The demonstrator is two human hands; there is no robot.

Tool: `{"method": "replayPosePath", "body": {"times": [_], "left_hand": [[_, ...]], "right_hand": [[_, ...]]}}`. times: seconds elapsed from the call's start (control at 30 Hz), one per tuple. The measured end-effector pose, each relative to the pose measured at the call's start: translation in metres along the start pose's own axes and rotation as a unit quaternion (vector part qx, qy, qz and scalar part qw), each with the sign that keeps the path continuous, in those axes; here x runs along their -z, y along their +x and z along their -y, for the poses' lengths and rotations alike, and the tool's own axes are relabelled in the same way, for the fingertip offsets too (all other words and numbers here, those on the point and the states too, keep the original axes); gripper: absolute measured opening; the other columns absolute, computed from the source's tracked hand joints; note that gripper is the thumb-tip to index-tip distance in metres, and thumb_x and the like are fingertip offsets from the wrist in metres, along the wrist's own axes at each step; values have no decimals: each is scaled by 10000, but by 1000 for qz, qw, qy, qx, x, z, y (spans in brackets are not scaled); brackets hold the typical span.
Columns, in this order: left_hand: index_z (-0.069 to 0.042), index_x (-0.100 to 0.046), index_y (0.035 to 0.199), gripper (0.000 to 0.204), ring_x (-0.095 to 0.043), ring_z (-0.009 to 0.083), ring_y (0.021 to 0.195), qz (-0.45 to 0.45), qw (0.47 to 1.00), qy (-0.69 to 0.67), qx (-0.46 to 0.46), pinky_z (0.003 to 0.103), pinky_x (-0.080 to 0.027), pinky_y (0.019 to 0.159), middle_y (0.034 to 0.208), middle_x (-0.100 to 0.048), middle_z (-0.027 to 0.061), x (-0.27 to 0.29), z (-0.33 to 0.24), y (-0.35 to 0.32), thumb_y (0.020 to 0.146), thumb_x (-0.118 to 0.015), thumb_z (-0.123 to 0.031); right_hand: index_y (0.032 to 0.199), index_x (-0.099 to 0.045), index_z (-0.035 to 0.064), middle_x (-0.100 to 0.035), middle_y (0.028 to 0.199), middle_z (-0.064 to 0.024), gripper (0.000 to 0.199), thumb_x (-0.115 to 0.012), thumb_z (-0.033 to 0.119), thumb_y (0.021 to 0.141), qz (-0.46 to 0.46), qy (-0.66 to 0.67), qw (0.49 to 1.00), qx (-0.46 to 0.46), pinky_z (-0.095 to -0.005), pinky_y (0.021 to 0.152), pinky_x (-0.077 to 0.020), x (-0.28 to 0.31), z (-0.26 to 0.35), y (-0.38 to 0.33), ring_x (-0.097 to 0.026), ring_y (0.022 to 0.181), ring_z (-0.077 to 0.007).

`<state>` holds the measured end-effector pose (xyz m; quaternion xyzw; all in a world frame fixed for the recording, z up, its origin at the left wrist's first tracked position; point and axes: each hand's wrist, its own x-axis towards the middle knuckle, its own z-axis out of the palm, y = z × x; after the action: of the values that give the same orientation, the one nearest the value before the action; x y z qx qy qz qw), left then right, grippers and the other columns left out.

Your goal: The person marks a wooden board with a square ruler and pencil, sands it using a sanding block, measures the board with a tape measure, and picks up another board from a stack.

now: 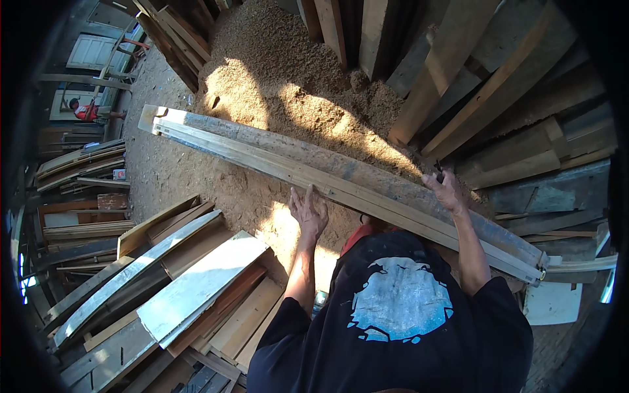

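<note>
Long pale wooden strips [282, 169] lie side by side along a wider, weathered board [367, 171], running slantwise from the far left to the near right in front of me. My left hand [308, 213] has its fingers spread, with the fingertips at the near edge of the strips. Over the far side of the board, my right hand [448, 192] pinches a small dark object [439, 171] whose kind I cannot make out. Nothing shows in the left palm.
Sawdust [255, 85] is heaped beyond the board. Thick timbers [452, 65] lean at the far right. Stacked boards, one white-faced [203, 288], lie near on the left. A person in red [85, 111] is in the distance at far left.
</note>
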<state>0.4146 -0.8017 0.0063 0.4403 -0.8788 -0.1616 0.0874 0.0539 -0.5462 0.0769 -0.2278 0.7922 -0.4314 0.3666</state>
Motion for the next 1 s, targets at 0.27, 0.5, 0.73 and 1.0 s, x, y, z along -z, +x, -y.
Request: {"method": "replayPosePath", "body": {"times": [0.27,0.5,0.73,1.0], "left_hand": [[-38,-329,1608,883,-194,515,1541,-55,998,15,-30,605,-151,1244,1672,-191,348,17,-13,41,911,-693,-442],[-77,-499,1519,713,-174,490,1568,82,984,8,-161,597,-109,1277,1672,-260,294,6,-31,66,923,-625,-446],[-85,-586,1415,640,-192,470,1566,31,986,-35,-159,574,-113,1284,1666,-296,264,-3,-29,63,886,-635,-443],[-98,-629,1349,589,-203,475,1559,29,986,-54,-153,585,-125,1275,1643,-342,260,-5,-27,63,873,-639,-445]], "right_hand": [[1280,-586,-108,-624,1302,-347,736,-796,448,847,27,-188,980,-57,-490,1086,-459,-70,-33,-19,-586,1287,-456],[1310,-597,-90,-643,1302,-323,717,-793,402,826,77,-203,975,-55,-479,1087,-466,-83,-41,-19,-604,1268,-455],[1244,-654,-69,-705,1184,-311,646,-793,394,815,115,-197,969,-97,-483,1003,-513,-78,-36,-15,-675,1174,-431],[1295,-656,-56,-714,1237,-285,669,-802,373,803,129,-214,960,-127,-465,1015,-517,-76,-46,-7,-679,1204,-406]]}}
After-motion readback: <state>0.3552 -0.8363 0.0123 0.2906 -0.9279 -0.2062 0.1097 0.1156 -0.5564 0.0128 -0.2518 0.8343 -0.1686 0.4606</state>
